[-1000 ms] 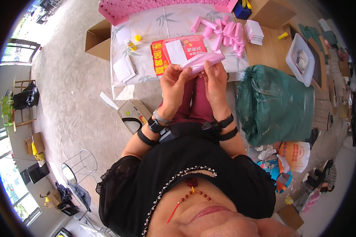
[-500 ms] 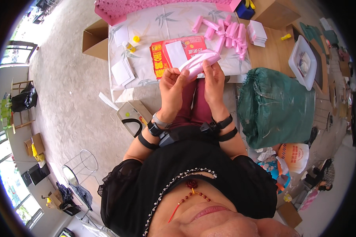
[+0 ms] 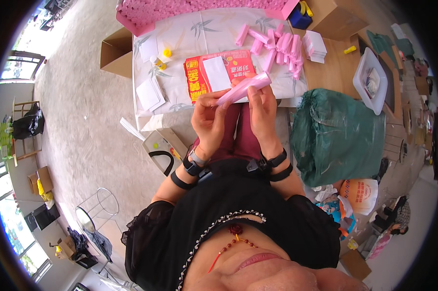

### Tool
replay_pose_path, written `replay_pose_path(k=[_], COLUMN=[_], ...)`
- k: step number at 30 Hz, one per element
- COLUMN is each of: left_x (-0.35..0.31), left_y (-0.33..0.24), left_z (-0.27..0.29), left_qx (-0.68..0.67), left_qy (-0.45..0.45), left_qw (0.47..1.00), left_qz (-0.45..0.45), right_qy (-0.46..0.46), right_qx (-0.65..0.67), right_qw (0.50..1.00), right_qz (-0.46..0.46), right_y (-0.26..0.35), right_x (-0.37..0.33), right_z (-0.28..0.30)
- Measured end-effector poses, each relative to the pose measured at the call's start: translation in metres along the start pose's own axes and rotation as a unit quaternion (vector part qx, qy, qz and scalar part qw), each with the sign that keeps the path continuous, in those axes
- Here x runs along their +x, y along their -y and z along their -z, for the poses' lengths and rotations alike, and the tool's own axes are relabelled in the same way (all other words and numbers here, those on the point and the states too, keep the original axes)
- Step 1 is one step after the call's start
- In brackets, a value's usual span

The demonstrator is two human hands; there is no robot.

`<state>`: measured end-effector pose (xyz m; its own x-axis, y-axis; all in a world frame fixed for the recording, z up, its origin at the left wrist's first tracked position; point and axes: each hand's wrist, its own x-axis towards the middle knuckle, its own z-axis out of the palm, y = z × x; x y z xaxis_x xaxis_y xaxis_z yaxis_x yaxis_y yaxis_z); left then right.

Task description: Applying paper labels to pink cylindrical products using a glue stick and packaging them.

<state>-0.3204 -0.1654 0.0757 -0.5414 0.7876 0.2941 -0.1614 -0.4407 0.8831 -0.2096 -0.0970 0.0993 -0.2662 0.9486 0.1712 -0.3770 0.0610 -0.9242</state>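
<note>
A shiny pink rolled plastic film (image 3: 244, 90) slants between my hands above the near edge of the table (image 3: 173, 36). My left hand (image 3: 210, 121) pinches its lower left end with thumb and fingers. My right hand (image 3: 262, 109) grips it near the upper right end, thumb on top and fingers partly hidden behind. Just beyond lies a red and yellow printed sheet (image 3: 193, 80) with a white paper slip (image 3: 217, 73) on it. Several similar pink rolls (image 3: 289, 47) are piled to the right.
White papers (image 3: 150, 95) and small yellow-capped bottles (image 3: 157, 62) are at the table's left. A pink box (image 3: 136, 28) full of pink pieces stands at the back. To the right are a white card stack (image 3: 315, 47), a white plastic tub (image 3: 370, 81) and a large green sack (image 3: 338, 138).
The loose, wide pink film has become a tighter, narrower roll. My hands have shifted slightly toward me, still holding it.
</note>
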Motion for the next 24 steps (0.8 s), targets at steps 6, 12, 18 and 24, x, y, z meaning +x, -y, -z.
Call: replay_pose_path(k=[6, 12, 18, 24], left_x=[0.004, 0.008, 0.011, 0.015], left_y=[-0.001, -0.012, -0.02, -0.028], left_z=[0.014, 0.017, 0.006, 0.004], left_qx=[0.069, 0.131, 0.037, 0.032], left_qy=[0.045, 0.068, 0.061, 0.062], left_qw=[0.989, 0.977, 0.993, 0.998], left_qz=[-0.123, -0.154, -0.092, 0.002], right_qy=[0.108, 0.152, 0.125, 0.081], right_qx=[0.013, 0.09, 0.159, 0.144], right_qw=[0.994, 0.984, 0.979, 0.986], right_qz=[0.018, 0.007, -0.012, -0.031], right_y=[0.008, 0.009, 0.003, 0.001], right_x=[0.0, 0.003, 0.004, 0.002], right_z=[0.009, 0.014, 0.017, 0.014])
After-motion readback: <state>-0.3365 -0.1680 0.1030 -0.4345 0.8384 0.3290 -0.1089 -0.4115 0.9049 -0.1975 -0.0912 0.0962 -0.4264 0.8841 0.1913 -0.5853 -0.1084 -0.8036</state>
